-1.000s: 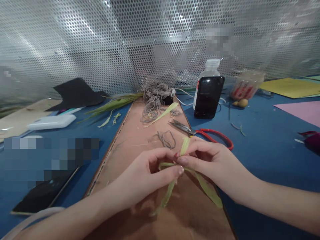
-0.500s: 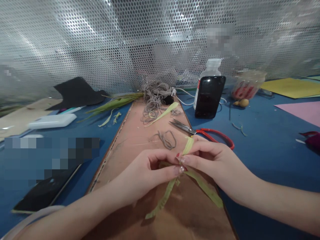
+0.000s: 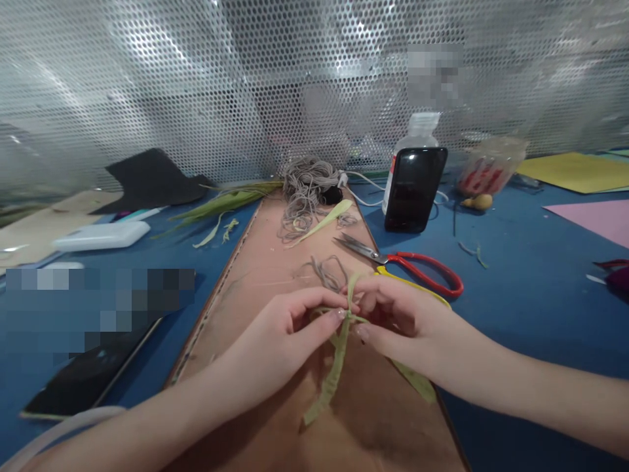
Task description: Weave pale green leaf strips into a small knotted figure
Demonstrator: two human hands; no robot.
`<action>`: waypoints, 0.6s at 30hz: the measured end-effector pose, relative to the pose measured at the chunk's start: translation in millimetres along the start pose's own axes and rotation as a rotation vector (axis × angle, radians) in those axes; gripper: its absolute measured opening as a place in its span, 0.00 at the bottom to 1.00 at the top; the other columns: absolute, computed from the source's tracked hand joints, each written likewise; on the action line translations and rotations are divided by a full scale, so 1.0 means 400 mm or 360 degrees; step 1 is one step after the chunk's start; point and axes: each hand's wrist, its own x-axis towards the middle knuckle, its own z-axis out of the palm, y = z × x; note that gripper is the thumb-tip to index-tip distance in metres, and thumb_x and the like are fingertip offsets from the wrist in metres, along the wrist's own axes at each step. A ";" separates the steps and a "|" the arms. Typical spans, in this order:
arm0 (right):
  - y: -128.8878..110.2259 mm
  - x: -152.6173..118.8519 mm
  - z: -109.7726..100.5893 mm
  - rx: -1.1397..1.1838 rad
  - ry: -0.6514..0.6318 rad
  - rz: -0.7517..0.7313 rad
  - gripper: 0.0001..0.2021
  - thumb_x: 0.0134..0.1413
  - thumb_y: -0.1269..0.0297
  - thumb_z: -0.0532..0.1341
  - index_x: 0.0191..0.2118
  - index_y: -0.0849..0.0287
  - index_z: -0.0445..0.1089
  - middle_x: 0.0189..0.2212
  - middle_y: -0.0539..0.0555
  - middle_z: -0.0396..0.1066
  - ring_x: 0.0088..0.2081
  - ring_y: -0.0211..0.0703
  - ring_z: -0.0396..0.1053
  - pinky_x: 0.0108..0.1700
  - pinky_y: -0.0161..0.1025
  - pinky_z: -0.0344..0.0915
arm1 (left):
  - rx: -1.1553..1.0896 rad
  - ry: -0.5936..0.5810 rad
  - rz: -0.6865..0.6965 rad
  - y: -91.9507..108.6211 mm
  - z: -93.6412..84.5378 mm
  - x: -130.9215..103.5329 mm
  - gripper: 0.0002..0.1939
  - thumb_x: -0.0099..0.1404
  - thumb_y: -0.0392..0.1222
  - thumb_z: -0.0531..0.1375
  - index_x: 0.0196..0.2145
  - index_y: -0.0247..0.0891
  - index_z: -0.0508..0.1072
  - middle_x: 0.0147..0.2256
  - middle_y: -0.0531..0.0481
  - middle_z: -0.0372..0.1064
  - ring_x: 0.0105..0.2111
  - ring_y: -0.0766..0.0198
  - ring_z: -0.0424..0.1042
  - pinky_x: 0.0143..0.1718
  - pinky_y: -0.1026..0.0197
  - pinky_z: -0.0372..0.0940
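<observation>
Thin green leaf strips point(image 3: 335, 373) cross at a small knot-like spot between my hands, above the brown board point(image 3: 236, 328). My left hand point(image 3: 289, 341) pinches them at the crossing with thumb and forefinger. Close on the right, my right hand point(image 3: 407, 321) has its fingers curled round the strips, the thumb a little apart below. One strip hangs toward me, and another runs out under my right hand. Beyond my fingers lie a loop of grey cord point(image 3: 330, 272) and red-handled scissors point(image 3: 427, 272), with a yellow handle partly hidden by my right hand.
A grey cord bundle point(image 3: 307, 183) and a pale leaf piece point(image 3: 327, 219) lie farther up the board. A black phone point(image 3: 415, 190) leans on a bottle point(image 3: 421, 131). Another phone point(image 3: 93, 370) lies left on the blue table point(image 3: 515, 295). Perforated metal point(image 3: 196, 78) stands behind.
My right thumb has parted from my left fingertips. The upper strip has shifted left and now stands upright at the crossing, and the hanging strip has swung slightly right. More of the yellow handle shows.
</observation>
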 end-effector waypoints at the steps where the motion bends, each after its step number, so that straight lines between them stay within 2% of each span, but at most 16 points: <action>1: 0.004 0.001 -0.001 -0.0013 -0.0012 0.0000 0.07 0.51 0.71 0.55 0.38 0.57 0.62 0.28 0.47 0.62 0.30 0.32 0.62 0.33 0.30 0.62 | -0.0004 -0.0011 -0.0004 0.000 0.000 -0.001 0.10 0.62 0.39 0.53 0.39 0.40 0.71 0.35 0.53 0.72 0.36 0.65 0.69 0.38 0.66 0.62; 6: 0.012 0.007 -0.004 0.0015 -0.0017 0.0050 0.14 0.51 0.69 0.56 0.46 0.56 0.61 0.25 0.46 0.60 0.27 0.33 0.61 0.31 0.33 0.64 | -0.0140 -0.0048 0.0008 -0.007 0.003 -0.002 0.08 0.63 0.38 0.52 0.40 0.39 0.67 0.36 0.53 0.70 0.38 0.65 0.68 0.41 0.65 0.61; 10: -0.002 0.005 -0.001 0.0193 -0.0093 0.0111 0.13 0.53 0.70 0.53 0.46 0.55 0.61 0.25 0.46 0.62 0.25 0.32 0.61 0.27 0.29 0.64 | -0.0327 -0.0090 -0.0033 -0.017 0.008 -0.002 0.06 0.63 0.38 0.52 0.39 0.39 0.62 0.32 0.52 0.69 0.34 0.66 0.68 0.38 0.63 0.61; 14: -0.016 0.004 -0.003 -0.0004 -0.0031 0.0116 0.08 0.55 0.69 0.51 0.40 0.56 0.64 0.26 0.47 0.64 0.26 0.31 0.61 0.27 0.28 0.62 | -0.0201 -0.0023 -0.0100 -0.018 0.006 -0.008 0.04 0.63 0.41 0.53 0.34 0.39 0.62 0.26 0.56 0.66 0.28 0.68 0.66 0.29 0.67 0.59; 16: -0.017 0.005 -0.006 -0.0071 0.0008 0.0104 0.09 0.55 0.68 0.51 0.41 0.57 0.63 0.28 0.49 0.66 0.29 0.34 0.63 0.29 0.31 0.62 | -0.0121 0.0047 -0.0095 -0.014 0.002 -0.009 0.06 0.63 0.43 0.53 0.32 0.39 0.63 0.24 0.57 0.64 0.26 0.70 0.65 0.27 0.68 0.58; 18: -0.016 0.005 -0.008 -0.0106 0.0049 0.0126 0.11 0.54 0.66 0.52 0.44 0.57 0.63 0.29 0.50 0.66 0.29 0.36 0.64 0.29 0.32 0.62 | -0.0020 0.0115 -0.0016 -0.008 -0.003 -0.009 0.07 0.63 0.43 0.52 0.30 0.38 0.64 0.25 0.57 0.65 0.27 0.70 0.66 0.29 0.68 0.58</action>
